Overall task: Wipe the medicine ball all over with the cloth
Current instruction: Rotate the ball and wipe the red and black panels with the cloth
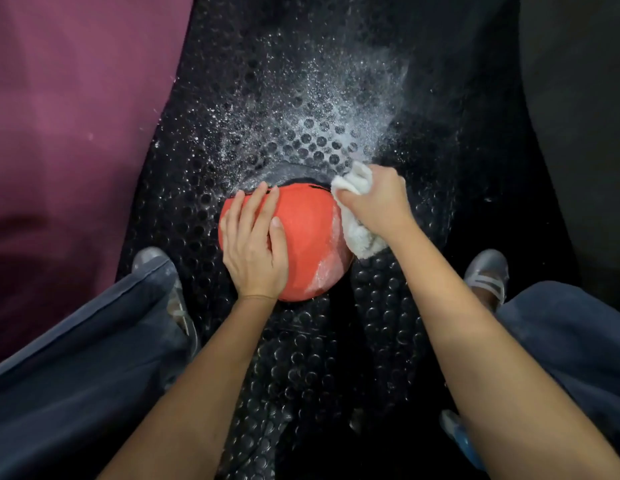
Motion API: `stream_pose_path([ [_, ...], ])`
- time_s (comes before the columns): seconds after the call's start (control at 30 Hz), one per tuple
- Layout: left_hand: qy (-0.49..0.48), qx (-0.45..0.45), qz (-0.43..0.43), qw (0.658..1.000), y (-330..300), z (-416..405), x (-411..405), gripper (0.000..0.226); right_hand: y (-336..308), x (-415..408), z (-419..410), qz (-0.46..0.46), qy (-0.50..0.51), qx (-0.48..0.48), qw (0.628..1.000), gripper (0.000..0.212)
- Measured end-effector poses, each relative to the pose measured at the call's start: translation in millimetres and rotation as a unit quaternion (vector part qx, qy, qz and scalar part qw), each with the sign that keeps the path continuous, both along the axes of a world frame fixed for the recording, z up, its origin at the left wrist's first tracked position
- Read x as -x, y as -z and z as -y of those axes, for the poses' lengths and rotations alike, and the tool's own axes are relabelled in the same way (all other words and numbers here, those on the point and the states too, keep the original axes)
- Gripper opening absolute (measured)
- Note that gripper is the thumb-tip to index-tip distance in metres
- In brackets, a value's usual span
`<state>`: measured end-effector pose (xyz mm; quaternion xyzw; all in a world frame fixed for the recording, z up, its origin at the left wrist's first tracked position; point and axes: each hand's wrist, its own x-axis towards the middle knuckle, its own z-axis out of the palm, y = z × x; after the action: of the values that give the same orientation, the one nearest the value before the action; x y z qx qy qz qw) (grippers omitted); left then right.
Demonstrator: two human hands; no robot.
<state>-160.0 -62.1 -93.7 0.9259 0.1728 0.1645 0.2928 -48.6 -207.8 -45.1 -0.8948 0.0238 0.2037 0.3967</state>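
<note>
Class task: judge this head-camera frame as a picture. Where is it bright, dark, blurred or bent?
Head view: light falls on the red medicine ball, the white cloth and the white powder on the mat; frame corners fall dark; the powder's right edge smears; wide-angle bending splays the forearms outward.

Two bare forearms, no sleeves. Dark blue trousers [76, 358] cover both legs. Grey strapped shoes [487, 275] on the feet.

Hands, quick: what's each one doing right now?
Left hand: open, fingers flat on the medicine ball.
Right hand: gripping the white cloth against the ball.
</note>
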Motion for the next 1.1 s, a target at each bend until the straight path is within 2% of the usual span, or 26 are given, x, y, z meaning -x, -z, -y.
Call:
stream_pose_path([
  [0.07,0.065,-0.055,-0.024,0.996,-2,-4,0,0.050,-3,-6,-3,-0.006,-0.001,-0.017,1.000,0.026],
  [0.17,0.224,-0.146,-0.010,0.964,-4,-18,0,0.052,-4,-16,-6,0.000,-0.005,0.005,1.000,0.021],
  [0.37,0.136,-0.122,0.012,0.983,-4,-4,-9,0.043,0,-25,-15,0.005,0.004,0.007,1.000,0.027],
  [0.5,0.117,-0.109,0.015,0.987,-5,-7,-16,0.043,-9,11,-13,0.050,-0.002,0.006,0.999,0.034],
  [0.6,0.128,-0.111,0.012,0.985,-7,-4,-15,0.043,-15,27,-13,0.067,-0.012,0.030,0.997,0.029],
  [0.7,0.157,-0.121,0.019,0.980,-5,-1,-7,0.043,-13,-5,-21,0.045,-0.010,0.054,0.997,0.032],
  [0.8,0.141,-0.113,0.024,0.983,-3,-3,-7,0.042,-12,-18,-27,0.031,-0.004,0.041,0.999,0.037],
  [0.87,0.127,-0.096,0.025,0.987,-3,-9,-11,0.042,-13,6,-23,0.044,0.015,0.035,0.998,0.040],
  [0.97,0.129,-0.087,0.017,0.988,-3,-22,-15,0.043,-16,53,-19,0.077,0.015,0.023,0.997,0.036],
  [1.1,0.150,-0.096,0.011,0.984,-2,-24,-13,0.045,-16,21,-31,0.093,-0.002,0.050,0.994,0.029],
])
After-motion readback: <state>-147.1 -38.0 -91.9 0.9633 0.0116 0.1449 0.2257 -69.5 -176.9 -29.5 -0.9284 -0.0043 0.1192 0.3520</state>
